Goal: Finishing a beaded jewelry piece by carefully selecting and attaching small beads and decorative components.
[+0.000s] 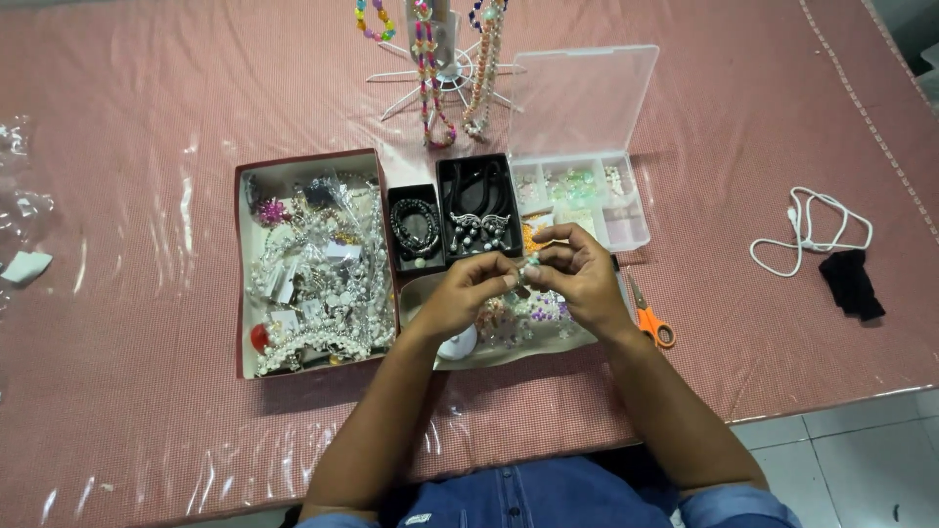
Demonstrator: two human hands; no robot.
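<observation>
Table point(147, 196) first, and it fills the room's view, spread with a pink checked cloth under clear plastic sheeting. On it, left of centre, sits a big open cardboard box point(241, 284) heaped with pearly white beads and tangled jewellery. Next to that, two black trays: the larger one point(476, 207) holding dark cords and a winged pendant, the smaller one point(415, 229) with a dark bead bracelet. Behind them a clear plastic organiser point(587, 108) stands with its lid up, compartments of pale beads below. At the far edge, a white stand point(445, 68) dangles colourful bead strings. Off to the right, a white cable point(812, 230) lies beside a black cloth scrap point(851, 282), and orange-handled scissors point(648, 318) rest just by the person's right wrist.

Now the hands, meeting over a shallow tray of loose beads point(518, 328). Left hand point(462, 291) has its fingers curled and pinched together; right hand point(579, 269) pinches too, fingertips nearly touching the left's. Between them, a tiny pale bead piece point(529, 266), held above the tray.
</observation>
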